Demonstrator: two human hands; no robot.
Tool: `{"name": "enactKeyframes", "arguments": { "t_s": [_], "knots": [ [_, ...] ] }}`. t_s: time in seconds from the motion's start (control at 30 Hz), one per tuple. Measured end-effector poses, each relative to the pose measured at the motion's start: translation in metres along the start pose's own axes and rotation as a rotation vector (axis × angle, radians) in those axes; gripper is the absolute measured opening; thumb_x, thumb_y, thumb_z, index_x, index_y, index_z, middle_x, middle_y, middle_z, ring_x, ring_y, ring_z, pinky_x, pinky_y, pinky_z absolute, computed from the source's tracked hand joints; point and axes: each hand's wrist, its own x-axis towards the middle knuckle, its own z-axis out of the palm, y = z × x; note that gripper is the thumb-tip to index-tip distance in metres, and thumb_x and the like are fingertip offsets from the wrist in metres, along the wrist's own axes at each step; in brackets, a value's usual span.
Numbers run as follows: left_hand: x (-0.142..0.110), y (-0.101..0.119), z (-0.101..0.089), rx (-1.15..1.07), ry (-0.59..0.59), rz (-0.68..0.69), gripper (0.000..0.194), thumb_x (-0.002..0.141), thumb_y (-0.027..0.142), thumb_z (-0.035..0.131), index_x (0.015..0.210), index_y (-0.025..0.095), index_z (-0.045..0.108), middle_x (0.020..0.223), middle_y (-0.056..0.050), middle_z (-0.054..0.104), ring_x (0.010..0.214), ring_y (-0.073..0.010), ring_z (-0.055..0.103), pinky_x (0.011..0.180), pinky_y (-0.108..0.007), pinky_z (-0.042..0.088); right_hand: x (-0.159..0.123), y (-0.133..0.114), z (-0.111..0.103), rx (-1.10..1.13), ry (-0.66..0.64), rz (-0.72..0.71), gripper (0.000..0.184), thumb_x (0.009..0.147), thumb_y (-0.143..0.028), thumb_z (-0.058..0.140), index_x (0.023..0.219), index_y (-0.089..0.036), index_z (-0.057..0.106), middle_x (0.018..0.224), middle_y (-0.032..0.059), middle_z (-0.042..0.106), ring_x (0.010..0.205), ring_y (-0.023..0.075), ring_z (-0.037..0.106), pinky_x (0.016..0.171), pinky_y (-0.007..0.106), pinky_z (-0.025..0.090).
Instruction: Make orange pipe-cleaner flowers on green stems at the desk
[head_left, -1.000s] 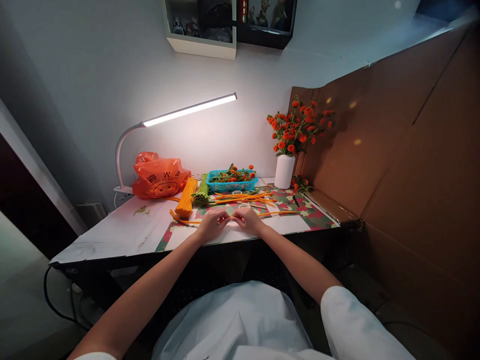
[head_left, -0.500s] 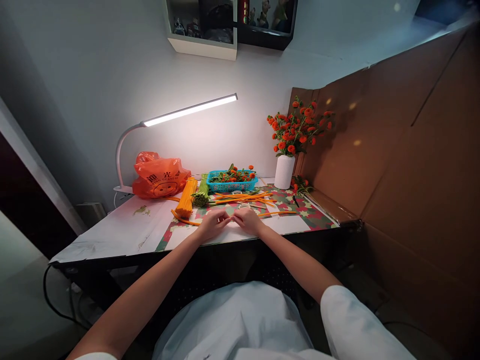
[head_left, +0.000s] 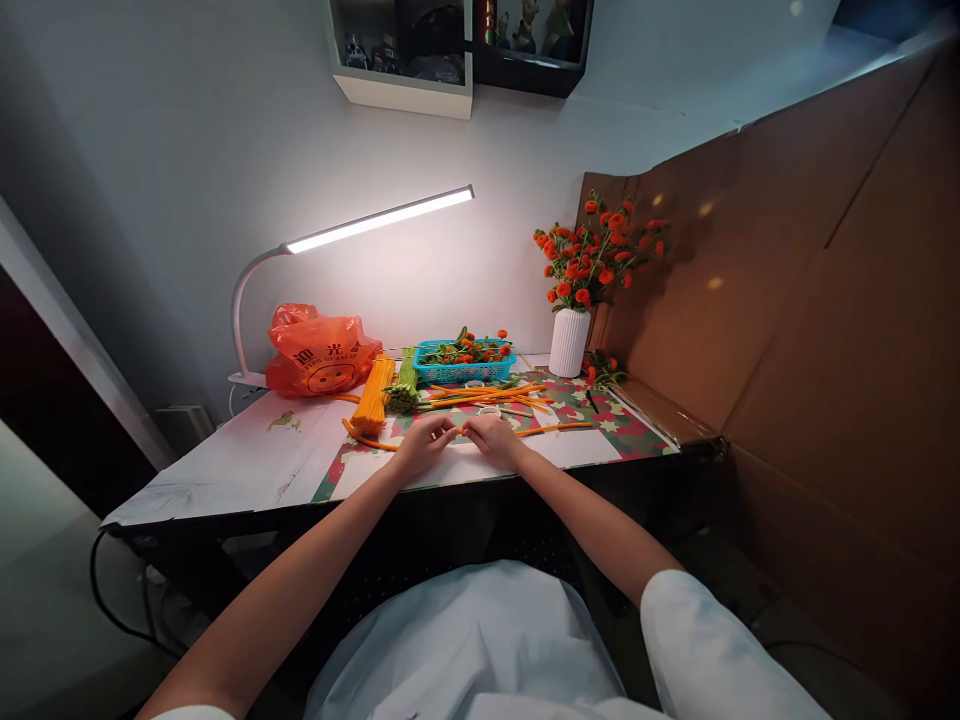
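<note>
My left hand (head_left: 420, 444) and my right hand (head_left: 491, 437) rest close together on the patterned mat (head_left: 630, 430) at the desk's front. Both have their fingers curled, pinching a thin orange pipe cleaner (head_left: 559, 428) that runs between them and out to the right. Another orange strand (head_left: 364, 438) curves away to the left of my left hand. Behind my hands lie loose orange pipe cleaners (head_left: 487, 395), a small tape roll (head_left: 489, 411), an orange bundle (head_left: 373, 393) and a green bundle (head_left: 405, 380).
A blue basket (head_left: 442, 374) of small orange flowers stands behind the strands. A white vase (head_left: 568, 343) of orange flowers is at the back right, an orange plastic bag (head_left: 319, 350) and a lit desk lamp (head_left: 375, 220) at the back left. Cardboard panels (head_left: 810, 330) wall the right side.
My hands have shifted slightly away from me, and the fingertips have drawn closer along the orange strand. Everything else on the desk is where it was.
</note>
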Motion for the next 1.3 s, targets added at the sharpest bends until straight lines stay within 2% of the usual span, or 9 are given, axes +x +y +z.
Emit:
{"name": "enactKeyframes", "arguments": {
  "t_s": [0.17,0.57,0.77,0.93,1.0,1.13,1.3],
  "knots": [
    [-0.0011,0.0043,0.0018,0.058,0.023,0.078,0.016,0.084,0.027,0.055,0.073,0.017,0.062,0.064,0.002,0.059,0.057,-0.0096,0.049,0.055,-0.020,0.038,-0.0003,0.0007,-0.0033,0.066,-0.017,0.067,0.025,0.095,-0.023,0.045,0.072,-0.017,0.054,0.066,-0.0003,0.053,0.066,0.0125,0.043,0.063,0.024,0.027],
    [0.0015,0.0060,0.0035,-0.019,-0.037,0.038,0.022,0.085,0.032,0.055,0.071,0.016,0.062,0.060,0.002,0.057,0.056,-0.0095,0.048,0.053,-0.020,0.038,-0.0008,-0.0032,-0.0041,-0.021,0.014,0.028,0.038,0.096,-0.035,0.045,0.063,-0.016,0.050,0.058,-0.0027,0.044,0.058,0.0109,0.036,0.064,0.025,0.024],
    [0.0030,0.0032,0.0032,-0.048,-0.001,-0.014,0.023,0.084,0.033,0.054,0.070,0.016,0.061,0.060,0.002,0.057,0.057,-0.0099,0.049,0.052,-0.020,0.037,-0.0001,-0.0032,-0.0033,-0.019,0.024,0.032,0.027,0.095,-0.028,0.047,0.071,-0.016,0.054,0.063,-0.0008,0.051,0.061,0.0119,0.039,0.064,0.025,0.025],
    [0.0035,-0.0001,0.0024,-0.072,-0.018,-0.032,0.026,0.086,0.034,0.052,0.070,0.016,0.061,0.061,0.001,0.060,0.058,-0.0109,0.052,0.052,-0.020,0.039,0.0005,-0.0029,-0.0011,-0.008,0.036,0.019,0.019,0.092,-0.022,0.048,0.076,-0.016,0.057,0.069,0.0010,0.055,0.066,0.0132,0.043,0.065,0.025,0.026],
    [0.0027,0.0004,0.0024,-0.023,0.002,0.006,0.024,0.086,0.034,0.053,0.072,0.016,0.062,0.063,0.001,0.061,0.057,-0.0108,0.053,0.052,-0.021,0.040,0.0001,-0.0028,-0.0013,0.015,0.050,0.021,0.019,0.092,-0.022,0.048,0.076,-0.017,0.057,0.068,0.0006,0.055,0.066,0.0133,0.043,0.065,0.025,0.027],
    [0.0000,0.0050,0.0029,0.155,0.140,0.171,0.014,0.087,0.031,0.057,0.084,0.019,0.063,0.080,-0.001,0.066,0.059,-0.0097,0.056,0.059,-0.022,0.046,-0.0011,-0.0016,-0.0028,0.100,0.118,0.077,0.024,0.092,-0.023,0.047,0.069,-0.018,0.053,0.062,-0.0018,0.049,0.063,0.0126,0.042,0.064,0.025,0.028],
    [-0.0011,0.0078,0.0043,0.329,0.207,0.371,0.016,0.093,0.026,0.050,0.093,0.020,0.065,0.088,-0.003,0.069,0.077,-0.0130,0.064,0.070,-0.024,0.050,-0.0009,0.0019,-0.0026,0.190,0.157,0.113,0.026,0.091,-0.022,0.046,0.064,-0.019,0.046,0.060,-0.0030,0.045,0.060,0.0120,0.041,0.060,0.024,0.027]
  ]
}}
